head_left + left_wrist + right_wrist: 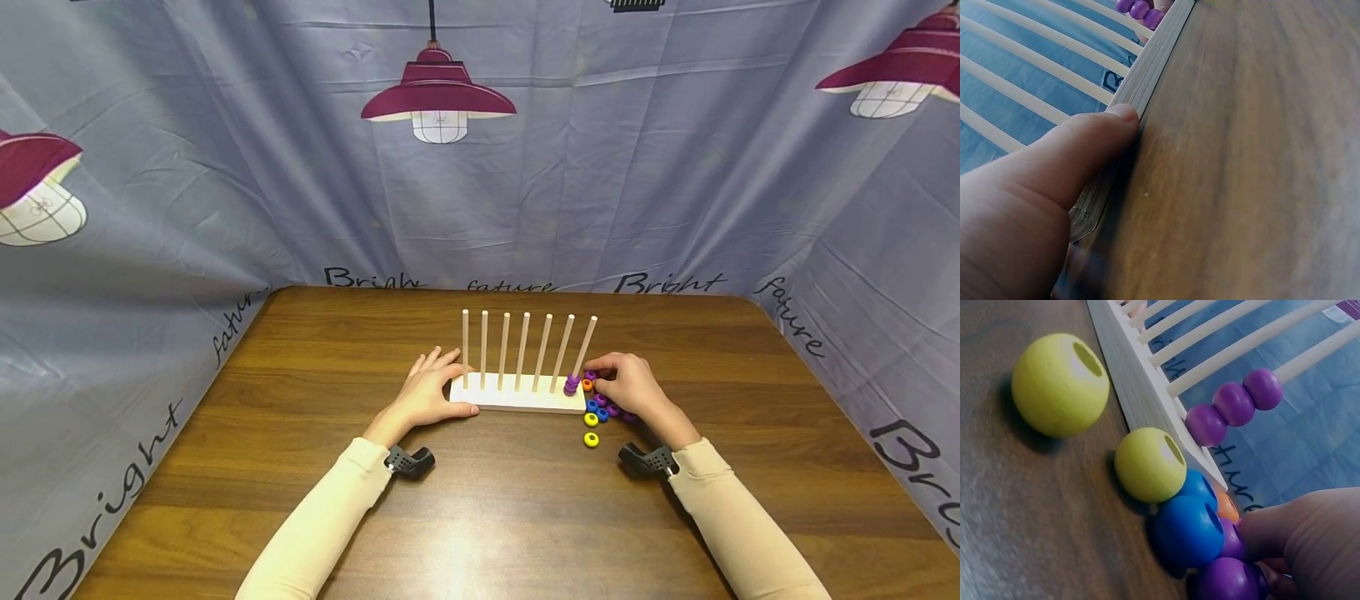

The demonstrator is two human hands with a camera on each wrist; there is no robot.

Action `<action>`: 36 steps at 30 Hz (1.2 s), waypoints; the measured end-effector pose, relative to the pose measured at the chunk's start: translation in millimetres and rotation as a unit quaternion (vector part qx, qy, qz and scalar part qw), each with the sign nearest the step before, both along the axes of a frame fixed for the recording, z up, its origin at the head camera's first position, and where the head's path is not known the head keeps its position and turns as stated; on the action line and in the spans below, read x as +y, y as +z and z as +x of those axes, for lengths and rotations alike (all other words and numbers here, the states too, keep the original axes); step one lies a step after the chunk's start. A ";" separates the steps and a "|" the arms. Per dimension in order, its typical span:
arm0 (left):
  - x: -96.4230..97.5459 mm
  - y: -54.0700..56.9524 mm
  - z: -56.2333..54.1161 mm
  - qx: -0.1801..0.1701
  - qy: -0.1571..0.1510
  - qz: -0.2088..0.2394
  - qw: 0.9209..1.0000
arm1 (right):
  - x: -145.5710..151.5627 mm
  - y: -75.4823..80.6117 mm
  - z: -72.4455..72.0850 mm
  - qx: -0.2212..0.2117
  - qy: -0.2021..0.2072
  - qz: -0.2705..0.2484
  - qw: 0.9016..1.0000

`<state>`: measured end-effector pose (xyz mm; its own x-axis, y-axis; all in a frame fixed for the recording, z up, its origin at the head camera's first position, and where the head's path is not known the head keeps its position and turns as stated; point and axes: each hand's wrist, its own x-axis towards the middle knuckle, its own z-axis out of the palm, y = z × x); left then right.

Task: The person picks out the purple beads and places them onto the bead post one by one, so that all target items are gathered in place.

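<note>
A pale wooden bead rack [517, 401] with several upright rods stands on the table. My left hand [429, 393] grips its left end, thumb along the front edge and fingers behind. Three purple beads [1234, 405] are stacked at the bottom of the rightmost rod. Beyond that end, my right hand [628, 383] reaches into a pile of loose beads. Its thumb and forefinger are around a purple bead [590, 375], beside an orange bead [587, 385]; whether they pinch it I cannot tell. Blue beads [1189, 531] lie nearer me, along with two yellow beads [1060, 385].
More purple beads [613, 411] lie under and beside the right wrist. The brown wooden table [517, 508] extends around the rack. Behind it hangs a grey-blue curtain [517, 200] printed with lamps and lettering.
</note>
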<state>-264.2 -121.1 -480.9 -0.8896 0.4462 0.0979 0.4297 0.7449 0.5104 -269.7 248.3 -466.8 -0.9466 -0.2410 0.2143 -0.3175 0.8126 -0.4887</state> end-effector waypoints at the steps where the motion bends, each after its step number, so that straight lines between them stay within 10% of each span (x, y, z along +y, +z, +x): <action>1: 0.0 0.1 0.2 0.001 0.000 0.000 1.000 | 0.2 0.0 0.0 0.002 0.002 0.001 1.000; 36: 0.4 0.1 0.2 -0.004 -0.001 -0.004 1.000 | 4.2 3.5 2.9 0.029 -0.035 -0.050 0.998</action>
